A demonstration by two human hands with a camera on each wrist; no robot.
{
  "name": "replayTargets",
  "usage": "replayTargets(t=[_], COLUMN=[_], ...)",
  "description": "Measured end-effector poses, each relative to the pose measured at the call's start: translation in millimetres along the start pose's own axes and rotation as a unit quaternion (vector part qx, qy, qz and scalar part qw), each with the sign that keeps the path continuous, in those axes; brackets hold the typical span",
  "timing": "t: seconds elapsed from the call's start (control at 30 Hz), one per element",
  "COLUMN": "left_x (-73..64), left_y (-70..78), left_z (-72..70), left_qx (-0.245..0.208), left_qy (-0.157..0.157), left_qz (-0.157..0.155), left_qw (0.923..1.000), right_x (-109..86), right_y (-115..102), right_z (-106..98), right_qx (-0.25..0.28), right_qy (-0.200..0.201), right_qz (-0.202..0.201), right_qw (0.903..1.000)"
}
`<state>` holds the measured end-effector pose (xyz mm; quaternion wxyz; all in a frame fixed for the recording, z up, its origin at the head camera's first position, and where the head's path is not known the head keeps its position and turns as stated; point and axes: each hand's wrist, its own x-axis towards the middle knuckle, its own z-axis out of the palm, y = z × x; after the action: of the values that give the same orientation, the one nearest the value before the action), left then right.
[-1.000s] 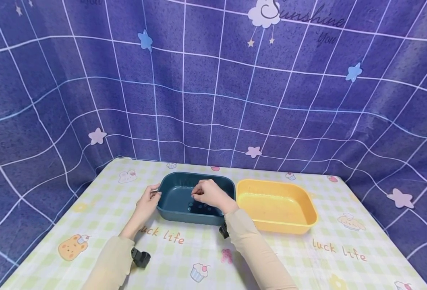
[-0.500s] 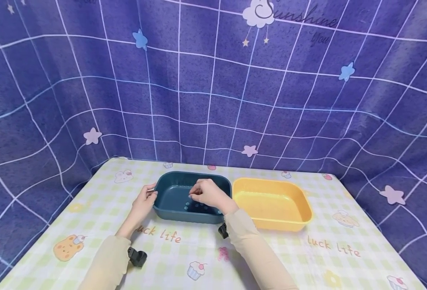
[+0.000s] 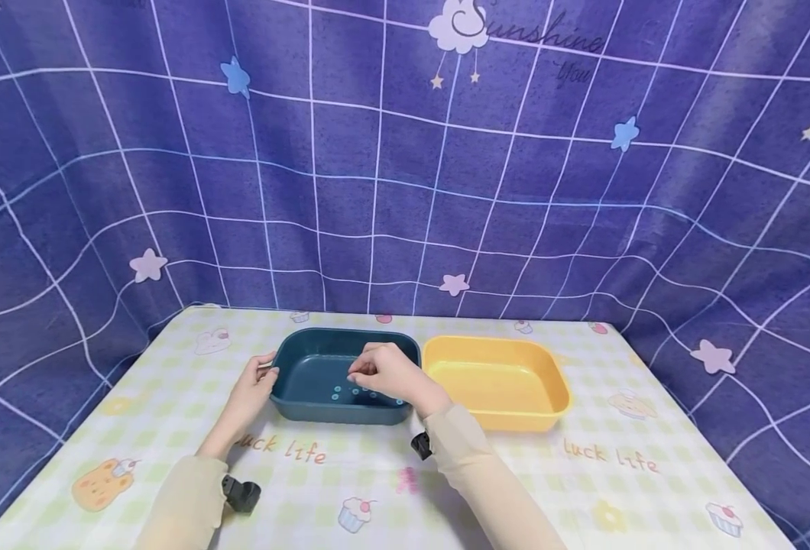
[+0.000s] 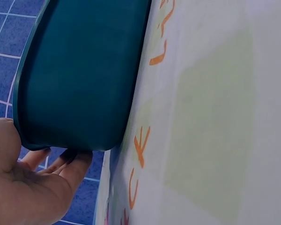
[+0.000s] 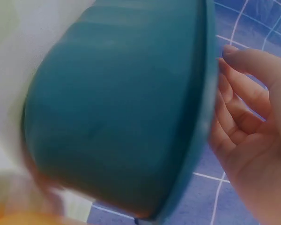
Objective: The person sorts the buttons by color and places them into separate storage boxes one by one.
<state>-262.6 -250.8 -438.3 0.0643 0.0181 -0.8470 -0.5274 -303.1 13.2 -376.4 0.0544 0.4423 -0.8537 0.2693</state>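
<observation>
Could easily drop one of those tiny blue ring-like bits [image 3: 355, 392] below the right grip [image 3: 388, 371] (pinched narrow, maybe on nothing, can't tell) through sheer smallness, or skid the teal tub [image 3: 339, 413], held in the left grip [image 3: 251, 384], by nudging too hard.

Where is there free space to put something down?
Free: the tablecloth right of and in front of the yellow tray, also that tray's visible floor. Crowded: the teal tray, holding small round pieces, right hand over it, left hand gripping its left end.
</observation>
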Motion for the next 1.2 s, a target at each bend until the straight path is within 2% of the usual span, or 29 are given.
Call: replayTargets(t=[0.27, 0.53, 0.93, 1.2], left_x=[0.2, 1.4, 3.9, 3.8], left_y=[0.7, -0.4, 1.8, 2.9], left_z=[0.5, 0.4, 0.5, 2.4], left_qx=[0.008, 0.04, 0.037, 0.042], left_qy=[-0.005, -0.004, -0.017, -0.024], left_qz=[0.007, 0.012, 0.011, 0.004], left_qw=[0.9999, 0.9991, 0.9991, 0.9988], right_x=[-16.4, -36.2, -64.6, -81.5], right_y=[-5.1, -2.7, 0.5, 2.1], right_z=[-11.1, -15.6, -23.2, -28.0], right_qx=[0.015, 0.018, 0.016, 0.0], right_qy=[0.003, -0.003, -0.005, 0.004], right_qz=[0.0, 0.017, 0.033, 0.025], right_qw=[0.9999, 0.9997, 0.9993, 0.9997])
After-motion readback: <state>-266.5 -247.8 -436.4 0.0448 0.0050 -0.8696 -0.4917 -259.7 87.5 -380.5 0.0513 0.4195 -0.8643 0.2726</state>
